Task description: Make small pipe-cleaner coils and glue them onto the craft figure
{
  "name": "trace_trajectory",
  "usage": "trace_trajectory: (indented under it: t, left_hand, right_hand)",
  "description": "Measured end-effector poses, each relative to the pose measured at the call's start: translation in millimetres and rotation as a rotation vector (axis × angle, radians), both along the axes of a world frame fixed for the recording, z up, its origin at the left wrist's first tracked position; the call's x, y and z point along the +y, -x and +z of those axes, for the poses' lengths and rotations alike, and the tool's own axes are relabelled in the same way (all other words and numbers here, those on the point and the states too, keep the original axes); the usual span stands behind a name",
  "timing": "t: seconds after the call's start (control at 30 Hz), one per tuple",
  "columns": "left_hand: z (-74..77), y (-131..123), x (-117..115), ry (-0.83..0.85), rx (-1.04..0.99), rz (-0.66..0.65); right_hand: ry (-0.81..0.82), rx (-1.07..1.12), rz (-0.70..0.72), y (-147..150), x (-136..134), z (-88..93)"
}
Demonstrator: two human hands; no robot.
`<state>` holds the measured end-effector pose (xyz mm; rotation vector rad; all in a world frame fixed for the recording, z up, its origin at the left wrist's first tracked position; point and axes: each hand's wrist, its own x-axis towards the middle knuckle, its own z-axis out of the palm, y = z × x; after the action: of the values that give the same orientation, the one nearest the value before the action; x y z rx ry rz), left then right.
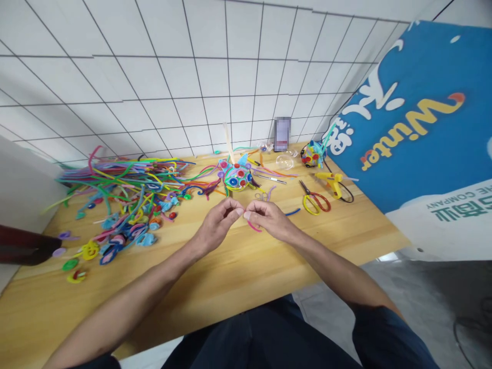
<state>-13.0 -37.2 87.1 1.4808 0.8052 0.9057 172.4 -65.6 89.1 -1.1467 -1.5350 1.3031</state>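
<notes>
Both hands meet over the middle of the wooden table, fingertips pinched together. A pink pipe cleaner (pixel 254 226) runs between them, its free end hanging below the fingers. My left hand (pixel 221 220) grips it from one side and my right hand (pixel 267 218) from the other. Just beyond the hands stands a colourful round figure (pixel 237 177) with blue and red discs and a pale stick rising from it. A short blue pipe cleaner (pixel 293 211) lies right of my right hand.
Pipe cleaners (pixel 126 174) are heaped at the back left, with curled shapes (pixel 134 230) before them. Scissors (pixel 315 201), a yellow glue gun (pixel 332 182) and a second figure (pixel 313 154) are at the right. A phone (pixel 282 134) leans on the tiled wall.
</notes>
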Motion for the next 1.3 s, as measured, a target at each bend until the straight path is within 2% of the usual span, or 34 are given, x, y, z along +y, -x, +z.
trace_trajectory:
  t: [0.1,0.17,0.23,0.3,0.4,0.47,0.53,0.6,0.7,0.77,0.83,0.93,1.1,1.2,1.3]
  left_hand:
    - [-12.3,-17.8,-12.7,0.317,-0.324,0.109]
    - [-15.7,-21.5,-13.3,0.405,-0.381,0.115]
    - [-13.1,-15.8,-6.4,0.351,-0.279,0.046]
    - [-5.8,-3.7,4.9,0.219,-0.109,-0.060]
    - [7.1,13.9,20.1,0.051,0.077,-0.190]
    - [11.7,19.0,24.0,0.001,0.119,-0.213]
    - [10.5,16.8,21.8,0.010,0.094,-0.160]
    - [4.6,8.2,15.3,0.094,-0.024,-0.050]
    - [-6.4,-9.5,5.5,0.285,-0.319,0.115]
    - [-11.0,-16.3,5.1,0.374,-0.436,0.156]
    - [-11.8,-14.1,11.2,0.379,-0.402,0.136]
    - [-6.5,2.7,25.5,0.240,-0.197,0.040]
    - [7.9,22.2,34.8,0.082,0.060,-0.081]
    - [6.2,16.7,29.5,0.094,0.034,-0.027]
    - [-5.2,1.6,20.2,0.196,-0.168,0.124]
  right_hand:
    - [0.042,0.158,-0.084,7.3,2.3,-7.3]
    - [0.106,0.218,-0.111,7.3,4.6,-11.0]
    - [0.164,0.212,-0.064,2.7,6.9,-11.7]
    - [0.184,0.156,0.012,-4.3,9.1,-9.4]
    - [0.152,0.057,0.116,-13.2,11.8,-3.2]
    - [0.115,0.015,0.160,-15.2,13.7,0.9]
    - [0.079,0.011,0.179,-13.1,15.8,3.5]
    - [0.051,0.046,0.171,-7.1,18.5,3.4]
    - [0.031,0.151,0.070,4.9,23.3,-2.1]
    - [0.059,0.224,-0.009,9.8,26.7,-7.0]
    - [0.120,0.250,-0.027,9.6,29.6,-10.1]
    - [0.181,0.211,0.034,2.9,32.9,-10.3]
    - [0.166,0.141,0.124,-2.8,34.9,-7.5]
    - [0.113,0.108,0.111,-0.1,34.2,-8.9]
    - [0.037,0.128,0.047,6.5,32.2,-14.3]
